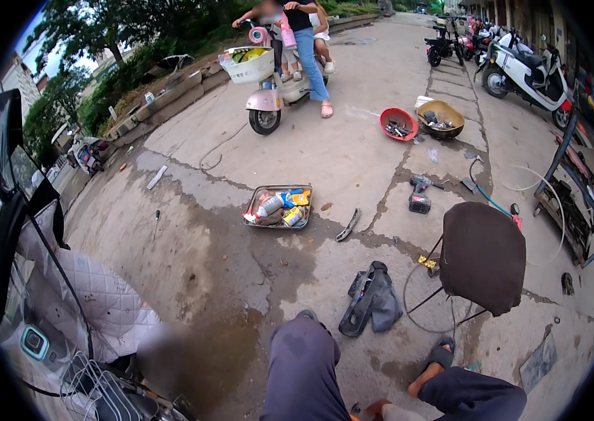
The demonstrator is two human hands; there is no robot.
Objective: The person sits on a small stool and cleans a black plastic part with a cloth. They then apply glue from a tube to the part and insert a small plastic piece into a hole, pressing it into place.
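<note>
Neither of my hands can be made out. A bit of skin at the lower edge is too cut off to tell. A leg in dark trousers [304, 368] comes up from the lower middle, and a sandalled foot [439, 356] rests to its right. On the concrete ahead lies a dark grey cloth bag [375, 298], slumped and partly open. Beyond it are a curved dark strip [348, 225] and a metal tray [255, 223] with a spray bottle [269, 205], a yellow can [293, 216] and rags. A cordless drill [419, 195] lies to the right.
A brown-topped stool [483, 256] stands at right, by a hose [497, 205]. Red [398, 114] and tan [459, 114] bowls hold metal parts. A scooter carrying people [265, 102] is ahead. At left, a vehicle has a quilted cover [104, 295]. A screwdriver [157, 217] lies near it.
</note>
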